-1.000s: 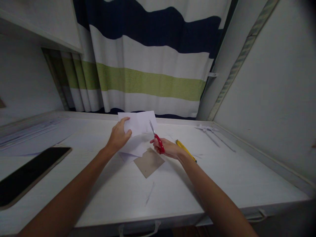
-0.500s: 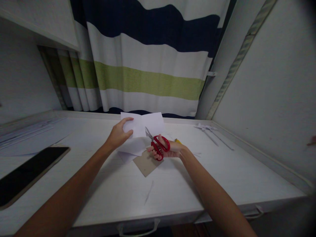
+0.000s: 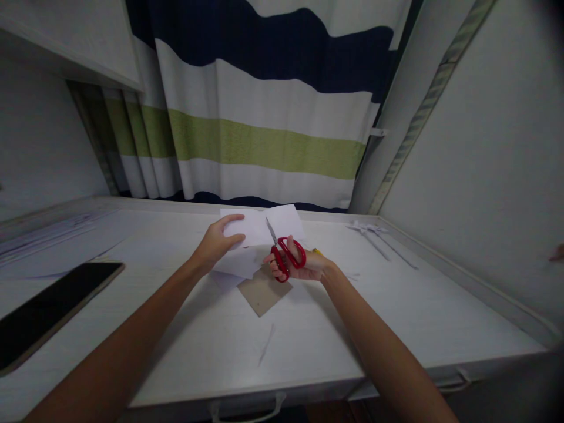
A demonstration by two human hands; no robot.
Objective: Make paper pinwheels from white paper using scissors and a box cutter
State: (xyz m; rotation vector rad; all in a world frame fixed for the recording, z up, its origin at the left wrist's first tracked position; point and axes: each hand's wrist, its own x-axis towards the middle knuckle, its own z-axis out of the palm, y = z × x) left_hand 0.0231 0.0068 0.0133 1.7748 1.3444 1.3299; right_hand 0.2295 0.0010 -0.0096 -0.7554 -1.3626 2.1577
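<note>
in the head view, a white sheet of paper (image 3: 259, 226) is held up off the table (image 3: 396, 317) by the left hand (image 3: 215, 247), whose fingers (image 3: 233, 239) and thumb are pinched on the sheet's left edge. the red-handled scissors (image 3: 286, 255) are gripped by the right hand (image 3: 302, 265), with the fingers curled closed through the red loops; the short metal blades point up and away, and they are set into the middle of the sheet, near its lower edge. whether the blades are parted cannot be told. both hands are raised just above the middle of the table, near its far edge. under them a brown piece of card (image 3: 264, 291) is laid flat, and more white paper (image 3: 233, 267) is seen overlapping its far corner. a dark phone (image 3: 48, 311) is laid flat at the left, well apart from the hands. thin paper strips (image 3: 374, 232) are seen at the far right, and a striped curtain (image 3: 264, 117) is hung behind the table.
</note>
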